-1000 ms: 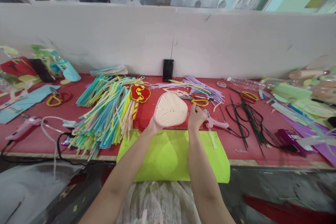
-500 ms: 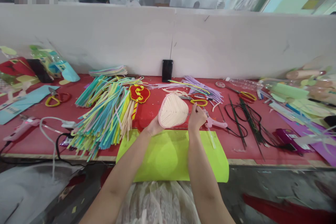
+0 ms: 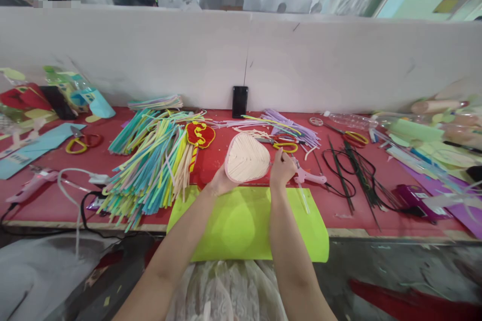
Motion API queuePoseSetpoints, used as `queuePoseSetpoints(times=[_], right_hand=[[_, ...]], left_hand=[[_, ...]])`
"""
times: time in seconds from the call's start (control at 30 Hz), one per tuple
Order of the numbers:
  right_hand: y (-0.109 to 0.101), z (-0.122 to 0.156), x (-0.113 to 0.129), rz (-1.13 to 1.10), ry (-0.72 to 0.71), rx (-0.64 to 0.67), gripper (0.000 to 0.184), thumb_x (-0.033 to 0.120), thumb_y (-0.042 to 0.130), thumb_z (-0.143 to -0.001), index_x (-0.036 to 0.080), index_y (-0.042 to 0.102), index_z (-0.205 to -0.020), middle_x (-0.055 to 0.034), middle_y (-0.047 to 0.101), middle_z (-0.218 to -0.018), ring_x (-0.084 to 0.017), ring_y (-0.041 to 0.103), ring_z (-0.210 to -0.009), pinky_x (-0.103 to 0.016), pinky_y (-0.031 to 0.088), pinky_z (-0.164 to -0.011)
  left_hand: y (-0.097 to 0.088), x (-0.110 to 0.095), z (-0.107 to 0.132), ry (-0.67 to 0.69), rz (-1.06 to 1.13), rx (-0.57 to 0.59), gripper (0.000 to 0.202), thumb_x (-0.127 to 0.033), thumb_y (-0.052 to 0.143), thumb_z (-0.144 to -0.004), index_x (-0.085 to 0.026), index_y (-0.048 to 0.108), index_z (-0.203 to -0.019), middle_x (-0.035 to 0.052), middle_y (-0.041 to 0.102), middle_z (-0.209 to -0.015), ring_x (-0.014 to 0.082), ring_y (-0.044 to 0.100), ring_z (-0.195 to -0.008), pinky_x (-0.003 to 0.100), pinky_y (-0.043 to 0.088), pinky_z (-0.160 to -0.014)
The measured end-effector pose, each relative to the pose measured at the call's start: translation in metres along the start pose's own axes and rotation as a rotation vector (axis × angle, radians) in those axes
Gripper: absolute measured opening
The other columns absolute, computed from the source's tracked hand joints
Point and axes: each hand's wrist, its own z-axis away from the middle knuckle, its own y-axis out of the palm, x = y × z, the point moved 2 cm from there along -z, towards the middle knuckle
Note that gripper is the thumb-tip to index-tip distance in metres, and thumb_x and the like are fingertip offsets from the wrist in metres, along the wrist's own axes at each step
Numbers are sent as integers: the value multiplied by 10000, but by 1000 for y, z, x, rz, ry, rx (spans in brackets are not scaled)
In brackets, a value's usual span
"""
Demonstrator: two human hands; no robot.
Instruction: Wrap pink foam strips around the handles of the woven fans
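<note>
My left hand (image 3: 222,180) grips a cream, rounded-triangular piece (image 3: 247,158) that looks built from rows of pipe cleaners, with a pinkish rim. Its ribbed face is turned up toward me. Just right of that piece is my right hand (image 3: 283,169), fingers closed in a pinch; whatever they hold, if anything, is hidden. A pink glue gun (image 3: 313,177) lies beside the right hand, partly covered by it. Behind that hand rest scissors with red and yellow handles (image 3: 286,147). Below both forearms a lime-green sheet (image 3: 233,223) hangs over the table's front edge.
Left of my hands spreads a large heap of coloured pipe cleaners (image 3: 146,170), with a red and yellow ornament (image 3: 201,134) beside it. A phone (image 3: 240,102) leans against the white partition (image 3: 150,55). Purple pipe cleaners (image 3: 293,128) and dark wire stems (image 3: 361,175) lie rightward.
The cream piece has tilted and shifted very slightly left in my left hand. My right hand stays closed in about the same place.
</note>
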Motion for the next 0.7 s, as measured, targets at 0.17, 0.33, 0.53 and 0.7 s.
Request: queuePoseSetpoints(times=[0.17,0.33,0.53,0.7], right_hand=[[3,3,2,61,-31,-23,484,382,348,-880,165,433,-455,25,384,-425,-77,264,-434,-241,197,-486],[5,4,1,102,-34,-30,480,373,358,-879,161,455,-460,17,401,-436,-79,266,-450,-234,189,-485],[6,4,1,118,-25,-25,472,368,363,-875,158,472,-467,10,419,-441,-78,264,-453,-228,181,-484],[6,5,0,118,-14,-28,455,366,391,-865,161,479,-469,22,402,-435,-76,261,-449,-227,179,-477]], left_hand=[[8,-1,2,8,16,-47,456,-376,369,-849,-125,540,-1188,86,591,-1200,238,433,-1231,419,217,-1097],[10,0,3,-1,-14,4,468,-409,370,-847,-146,550,-1190,85,570,-1229,246,415,-1246,416,246,-1088],[15,-2,5,2,1,33,523,-466,318,-869,-121,551,-1187,100,572,-1224,243,413,-1247,420,212,-1098],[18,-7,7,17,61,78,652,-575,225,-863,-130,455,-1280,108,534,-1269,237,337,-1296,421,152,-1108]])
